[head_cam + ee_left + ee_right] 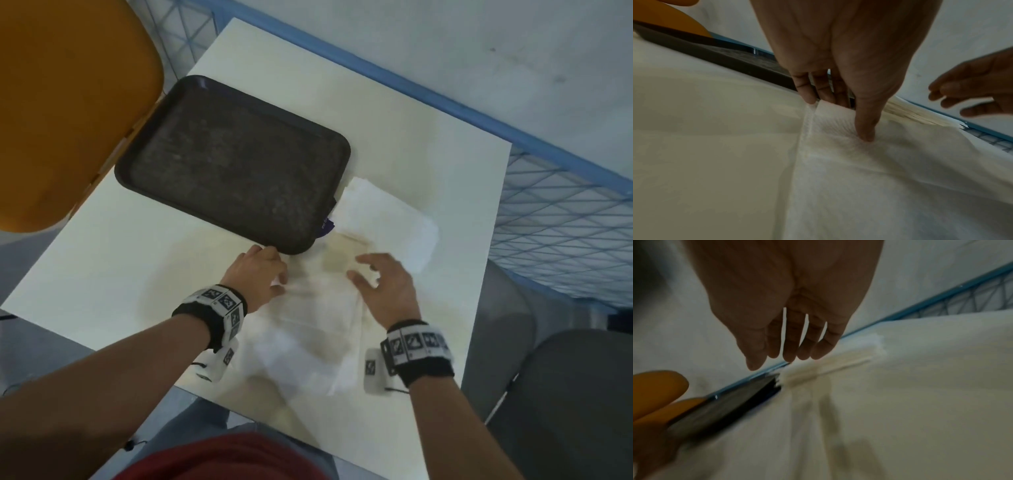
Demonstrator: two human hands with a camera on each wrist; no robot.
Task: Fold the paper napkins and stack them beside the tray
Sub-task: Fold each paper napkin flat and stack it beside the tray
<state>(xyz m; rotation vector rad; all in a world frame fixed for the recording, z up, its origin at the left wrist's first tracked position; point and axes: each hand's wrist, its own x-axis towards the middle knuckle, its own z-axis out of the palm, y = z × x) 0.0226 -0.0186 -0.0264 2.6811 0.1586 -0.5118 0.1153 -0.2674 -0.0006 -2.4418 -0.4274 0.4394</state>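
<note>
A dark tray (233, 164) lies at the back left of the white table (102, 274). Beside its right end rests a stack of folded white napkins (387, 219), also seen as layered edges in the right wrist view (828, 369). An unfolded napkin (308, 329) is spread on the table in front of me. My left hand (279, 277) pinches its far left corner near the tray; the thumb (865, 129) presses on the paper and the fingers (807, 94) lift the edge. My right hand (366, 270) hovers over the napkin's far right part, fingers spread, holding nothing.
An orange chair (68, 102) stands at the table's left, touching the tray's side. A grey chair (565, 394) is at the right. A blue mesh fence (565, 222) runs behind the table. A purple tag (327, 226) pokes out by the tray's corner.
</note>
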